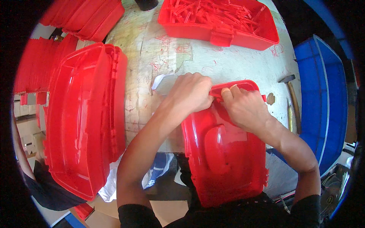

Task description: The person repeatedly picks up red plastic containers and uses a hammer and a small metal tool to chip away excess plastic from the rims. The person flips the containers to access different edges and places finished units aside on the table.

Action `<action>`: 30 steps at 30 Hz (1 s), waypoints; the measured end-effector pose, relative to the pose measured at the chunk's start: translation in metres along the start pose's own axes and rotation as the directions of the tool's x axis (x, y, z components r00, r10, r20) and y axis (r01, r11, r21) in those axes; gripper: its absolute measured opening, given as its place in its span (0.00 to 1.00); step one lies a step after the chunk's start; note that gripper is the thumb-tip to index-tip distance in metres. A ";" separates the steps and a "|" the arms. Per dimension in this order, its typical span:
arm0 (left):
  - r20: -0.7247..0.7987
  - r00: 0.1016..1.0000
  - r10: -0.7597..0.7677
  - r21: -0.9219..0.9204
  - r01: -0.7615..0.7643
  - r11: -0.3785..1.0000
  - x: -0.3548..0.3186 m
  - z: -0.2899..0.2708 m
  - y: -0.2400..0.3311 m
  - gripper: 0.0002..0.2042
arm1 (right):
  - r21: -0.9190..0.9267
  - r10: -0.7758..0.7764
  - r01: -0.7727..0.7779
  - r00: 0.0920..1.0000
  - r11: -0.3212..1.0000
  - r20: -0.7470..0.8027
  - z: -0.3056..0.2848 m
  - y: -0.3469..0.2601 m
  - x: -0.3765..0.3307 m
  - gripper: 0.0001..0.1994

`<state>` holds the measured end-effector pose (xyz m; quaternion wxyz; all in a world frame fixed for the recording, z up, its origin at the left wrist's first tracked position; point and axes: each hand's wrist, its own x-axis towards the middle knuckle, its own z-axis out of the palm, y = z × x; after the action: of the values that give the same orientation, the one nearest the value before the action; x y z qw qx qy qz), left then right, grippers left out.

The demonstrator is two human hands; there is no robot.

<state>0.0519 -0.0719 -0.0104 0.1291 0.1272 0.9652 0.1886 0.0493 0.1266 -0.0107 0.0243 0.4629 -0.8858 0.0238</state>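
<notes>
A glossy red plastic box lid [243,167] leans between my body and the table's near edge, with a rounded raised shape in its middle. At its far left corner my left hand [193,91] is closed in a fist on the rim. My right hand [246,108] lies over the far rim, its fingers curled inward around the edge. Both hands are close together, and what is between the fingertips is partly hidden. A small strip of red plastic shows by the left fingers.
Left stand stacked red shells [76,125], with more red parts [91,19] behind. A red box [243,41] of thin red strips is at the back. On the right lie a hammer [292,98] and a thin yellow-handled tool [290,116], beside a blue crate [313,95]. Another person's arm [23,155] shows far left.
</notes>
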 end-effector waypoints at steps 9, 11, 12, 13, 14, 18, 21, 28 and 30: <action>0.015 1.000 0.022 0.015 -0.022 1.000 0.005 -0.001 0.001 0.10 | -0.161 -0.082 0.087 0.996 0.983 0.038 -0.009 -0.001 0.009 0.04; 0.005 0.999 0.034 0.009 -0.035 0.999 0.006 -0.001 0.002 0.10 | -0.214 -0.119 0.121 0.993 0.969 0.024 -0.012 0.001 0.012 0.04; 0.011 0.999 0.034 0.008 -0.035 0.999 0.007 0.000 0.002 0.10 | -0.235 -0.138 0.138 0.990 0.962 0.017 -0.014 0.001 0.014 0.04; 0.009 0.999 0.035 0.006 -0.035 0.999 0.008 0.000 0.002 0.10 | -0.259 -0.151 0.153 0.988 0.954 0.026 -0.015 0.000 0.015 0.03; -0.008 0.999 0.036 0.011 -0.035 0.999 0.009 0.001 0.002 0.10 | -0.271 -0.170 0.175 0.985 0.947 0.041 -0.017 0.000 0.016 0.03; -0.024 0.999 0.029 -0.015 -0.029 0.999 0.012 0.003 0.001 0.10 | -0.286 -0.157 0.164 0.986 0.944 0.047 -0.016 0.000 0.019 0.03; 0.006 1.000 0.006 -0.022 -0.006 1.000 0.013 0.003 -0.001 0.10 | -0.187 -0.033 0.033 0.999 0.982 0.005 -0.006 -0.001 0.017 0.02; 0.053 0.998 0.033 0.002 -0.033 0.999 0.020 -0.003 0.004 0.11 | 0.081 0.294 -0.285 0.948 0.955 -0.121 0.015 -0.009 0.007 0.02; 0.035 0.998 0.050 0.024 -0.051 0.998 0.022 -0.003 0.005 0.11 | 0.029 0.275 -0.274 0.954 0.961 -0.118 0.009 -0.009 0.009 0.03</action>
<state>0.0310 -0.0621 -0.0102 0.1391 0.1563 0.9616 0.1774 0.0514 0.1137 -0.0192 0.0713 0.3332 -0.9382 0.0601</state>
